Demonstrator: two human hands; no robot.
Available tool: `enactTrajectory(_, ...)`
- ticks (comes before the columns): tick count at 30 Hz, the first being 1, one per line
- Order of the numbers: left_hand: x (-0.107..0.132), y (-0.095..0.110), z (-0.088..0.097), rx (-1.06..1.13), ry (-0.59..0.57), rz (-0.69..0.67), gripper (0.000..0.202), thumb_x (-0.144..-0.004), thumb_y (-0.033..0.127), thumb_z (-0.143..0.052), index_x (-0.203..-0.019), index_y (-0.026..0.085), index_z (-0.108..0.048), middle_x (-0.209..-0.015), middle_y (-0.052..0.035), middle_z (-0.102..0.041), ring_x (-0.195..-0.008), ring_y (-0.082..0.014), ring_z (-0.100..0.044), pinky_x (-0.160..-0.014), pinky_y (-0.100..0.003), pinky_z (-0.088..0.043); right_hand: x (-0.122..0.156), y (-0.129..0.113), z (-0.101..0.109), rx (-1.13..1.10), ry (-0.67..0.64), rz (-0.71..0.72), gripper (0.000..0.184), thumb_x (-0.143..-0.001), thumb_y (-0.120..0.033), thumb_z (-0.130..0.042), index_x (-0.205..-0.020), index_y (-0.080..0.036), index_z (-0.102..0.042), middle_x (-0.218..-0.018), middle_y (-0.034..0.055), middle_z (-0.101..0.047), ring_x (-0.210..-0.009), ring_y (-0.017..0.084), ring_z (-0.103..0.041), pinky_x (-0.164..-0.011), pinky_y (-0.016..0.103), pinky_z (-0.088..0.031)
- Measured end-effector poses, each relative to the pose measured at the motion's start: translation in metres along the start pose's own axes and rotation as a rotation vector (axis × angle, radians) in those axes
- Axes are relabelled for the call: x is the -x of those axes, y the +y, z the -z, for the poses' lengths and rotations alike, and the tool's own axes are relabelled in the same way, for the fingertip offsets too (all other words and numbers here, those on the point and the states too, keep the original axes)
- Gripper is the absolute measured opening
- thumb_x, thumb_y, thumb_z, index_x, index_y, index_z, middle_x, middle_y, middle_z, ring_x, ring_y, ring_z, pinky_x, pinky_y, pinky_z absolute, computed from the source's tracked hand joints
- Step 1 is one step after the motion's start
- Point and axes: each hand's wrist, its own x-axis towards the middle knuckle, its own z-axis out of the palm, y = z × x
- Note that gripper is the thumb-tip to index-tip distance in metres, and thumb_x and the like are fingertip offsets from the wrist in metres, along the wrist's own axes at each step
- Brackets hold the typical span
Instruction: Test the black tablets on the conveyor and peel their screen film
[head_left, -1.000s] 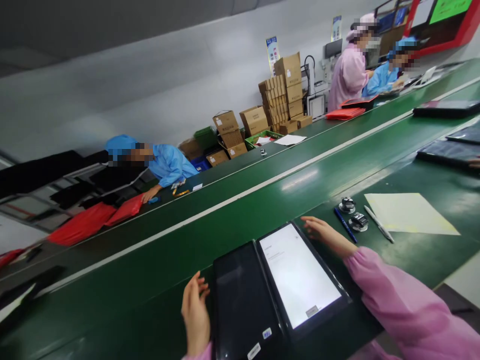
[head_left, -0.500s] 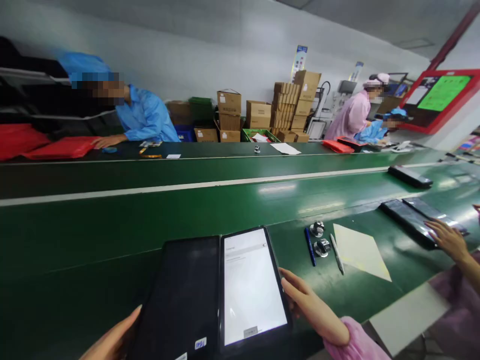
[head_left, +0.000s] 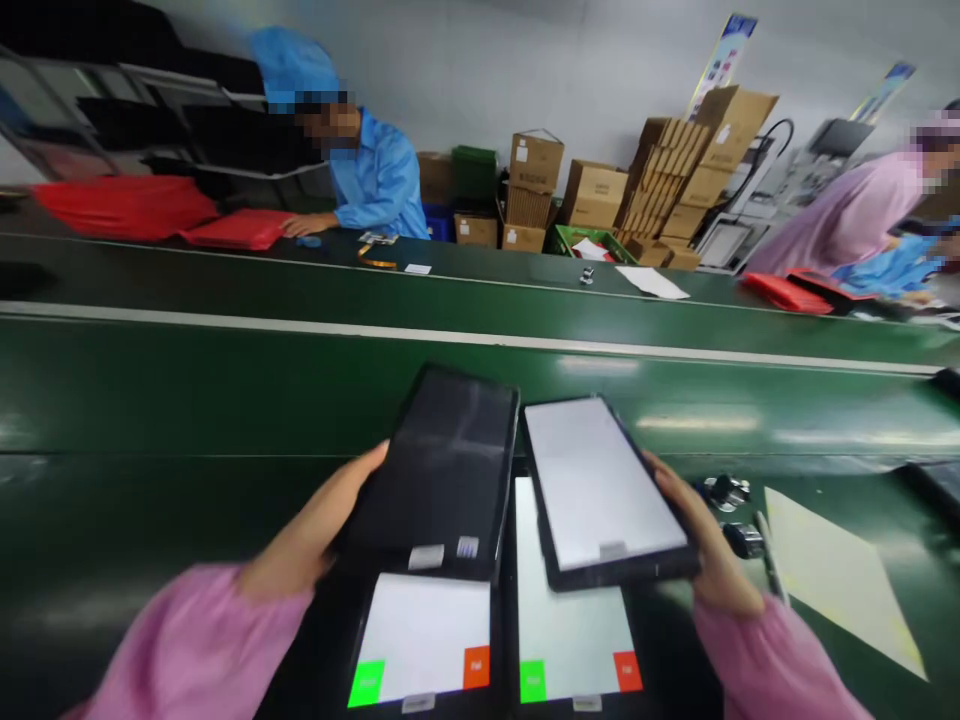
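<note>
We are holding two tablets up over the line: our left hand (head_left: pixel 315 525) is closed around a dark tablet (head_left: pixel 431 470), our right hand (head_left: pixel 712 540) around a pale-screened tablet (head_left: pixel 600 480). Two more lit tablets (head_left: pixel 420 635) lie below on the green conveyor belt (head_left: pixel 225 400) at six o'clock; a green crate (head_left: pixel 581 243) holding papers is sitting at one o'clock.

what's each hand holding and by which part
The left hand holds a dark tablet by its left edge; the right hand holds a lit tablet by its right edge.
</note>
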Motion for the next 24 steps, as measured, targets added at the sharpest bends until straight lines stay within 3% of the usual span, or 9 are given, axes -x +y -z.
enactTrajectory(2, -0.033, 0.045, -0.025, -0.043, -0.034, -0.043, 0.046, -0.106, 0.042, -0.041, -0.094, 0.012, -0.074, -0.081, -0.0083, -0.077, -0.083, -0.0238, -0.076, -0.085, -0.042, -0.063, -0.06, 0.0, -0.01, -0.007, -0.001, 0.036, 0.061, -0.076, -0.071, -0.075, -0.125, -0.034, -0.072, -0.153, 0.0003, -0.058, -0.148, 0.035, -0.044, -0.119, 0.047, -0.041)
enactTrajectory(4, -0.074, 0.07, -0.045, -0.1, -0.037, -0.106, 0.041, -0.108, 0.041, -0.044, -0.1, 0.012, -0.072, -0.09, -0.0087, -0.076, -0.086, -0.0211, -0.075, -0.087, -0.041, -0.062, -0.117, 0.008, -0.028, 0.012, -0.023, -0.007, 0.066, -0.088, -0.07, -0.062, -0.139, -0.028, -0.064, -0.141, 0.0064, -0.067, -0.132, 0.034, -0.06, -0.108, 0.049, -0.051)
enactTrajectory(6, -0.109, 0.074, -0.056, -0.179, -0.003, -0.204, 0.035, -0.104, 0.045, -0.055, -0.108, 0.013, -0.07, -0.103, -0.009, -0.075, -0.096, -0.022, -0.073, -0.093, -0.045, -0.06, -0.16, 0.019, -0.044, 0.061, -0.047, -0.027, 0.064, -0.095, -0.066, -0.058, -0.141, -0.021, -0.06, -0.131, 0.0115, -0.071, -0.117, 0.032, -0.068, -0.101, 0.052, -0.055)
enactTrajectory(8, -0.126, 0.065, -0.054, -0.27, 0.068, -0.356, 0.037, -0.099, 0.048, -0.064, -0.115, 0.015, -0.068, -0.123, -0.0124, -0.07, -0.117, -0.0275, -0.067, -0.104, -0.053, -0.053, -0.18, 0.028, -0.048, 0.125, -0.056, -0.007, 0.057, -0.099, -0.061, -0.059, -0.137, -0.019, -0.062, -0.131, 0.0131, -0.068, -0.116, 0.029, -0.067, -0.102, 0.053, -0.053)
enactTrajectory(10, -0.125, 0.046, -0.041, -0.372, 0.135, -0.523, 0.041, -0.095, 0.051, -0.066, -0.118, 0.017, -0.069, -0.144, -0.016, -0.06, -0.141, -0.0346, -0.049, -0.118, -0.058, -0.038, -0.175, 0.034, -0.039, 0.196, -0.048, 0.038, 0.049, -0.099, -0.057, -0.063, -0.13, -0.02, -0.066, -0.139, 0.0132, -0.064, -0.126, 0.029, -0.061, -0.11, 0.055, -0.046)
enactTrajectory(12, -0.109, 0.024, -0.024, -0.486, 0.126, -0.629, 0.045, -0.089, 0.057, -0.065, -0.115, 0.021, -0.072, -0.146, -0.0147, -0.059, -0.147, -0.0373, -0.04, -0.123, -0.056, -0.03, -0.15, 0.037, -0.025, 0.26, -0.064, 0.073, 0.045, -0.094, -0.058, -0.067, -0.121, -0.023, -0.073, -0.137, 0.0111, -0.067, -0.13, 0.032, -0.058, -0.113, 0.055, -0.044)
enactTrajectory(15, -0.082, -0.009, -0.005, -0.655, -0.031, -0.635, 0.05, -0.081, 0.07, -0.06, -0.103, 0.029, -0.078, -0.119, -0.0096, -0.074, -0.124, -0.0363, -0.059, -0.114, -0.049, -0.041, -0.102, 0.037, -0.013, 0.326, -0.181, 0.076, 0.042, -0.085, -0.062, -0.072, -0.105, -0.025, -0.081, -0.108, 0.0085, -0.077, -0.103, 0.033, -0.07, -0.095, 0.05, -0.055)
enactTrajectory(18, -0.07, -0.03, -0.005, -0.766, -0.16, -0.603, 0.054, -0.08, 0.075, -0.053, -0.096, 0.031, -0.08, -0.108, -0.0078, -0.077, -0.111, -0.0341, -0.064, -0.107, -0.047, -0.046, -0.076, 0.038, -0.019, 0.374, -0.26, 0.094, 0.034, -0.083, -0.058, -0.073, -0.091, -0.027, -0.082, -0.092, 0.0068, -0.078, -0.084, 0.03, -0.071, -0.082, 0.046, -0.058)
enactTrajectory(24, -0.064, -0.032, -0.014, -0.845, -0.164, -0.577, 0.066, -0.081, 0.079, -0.042, -0.096, 0.028, -0.079, -0.108, -0.0129, -0.076, -0.114, -0.0389, -0.061, -0.11, -0.058, -0.043, -0.047, 0.03, -0.037, 0.475, -0.21, 0.258, 0.029, -0.095, -0.049, -0.062, -0.082, -0.027, -0.074, -0.11, 0.0118, -0.076, -0.107, 0.035, -0.066, -0.102, 0.055, -0.048)
